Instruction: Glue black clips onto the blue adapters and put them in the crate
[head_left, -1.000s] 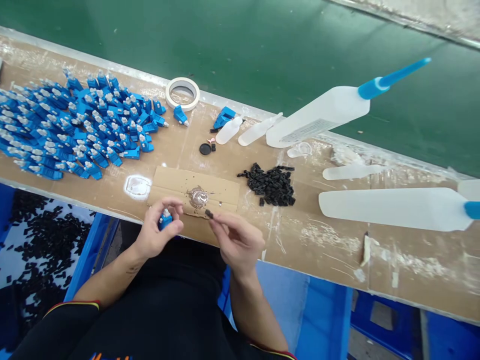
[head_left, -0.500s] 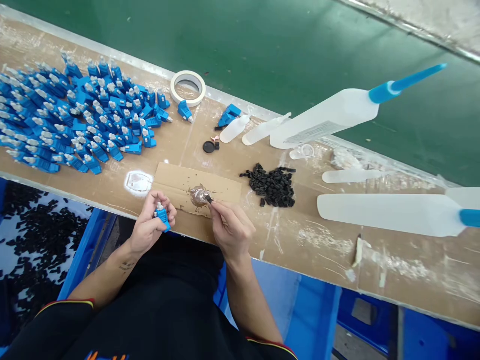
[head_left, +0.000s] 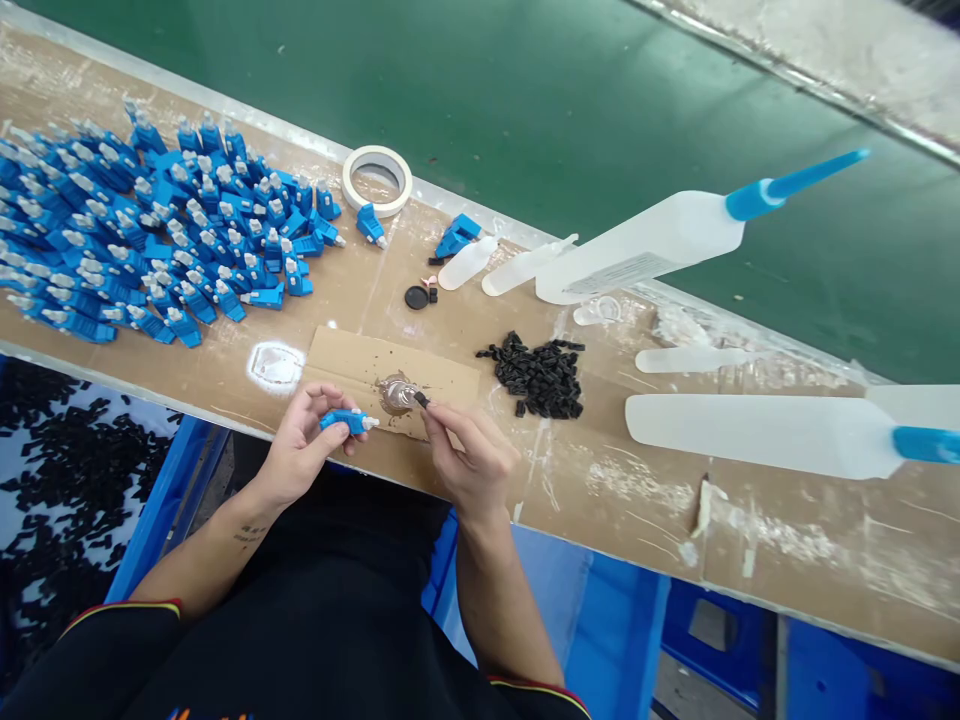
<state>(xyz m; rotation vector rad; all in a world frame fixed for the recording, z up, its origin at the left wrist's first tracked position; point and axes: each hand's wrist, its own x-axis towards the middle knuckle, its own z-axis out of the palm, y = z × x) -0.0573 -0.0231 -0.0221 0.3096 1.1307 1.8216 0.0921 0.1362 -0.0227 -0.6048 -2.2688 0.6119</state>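
White-tipped blue plastic piece by the cardboard strip's near-left corner.
I see the left hand, fingers clamped on it; the right hand pinches a small black part between fingertips, perhaps touching the glossy patch.

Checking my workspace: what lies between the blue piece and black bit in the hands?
In the head view, part of the cardboard strip with a shiny patch lies between the blue piece and black bit.

The left hand holds a blue piece, white tip toward the right hand, which pinches a black part by a glossy puddle.
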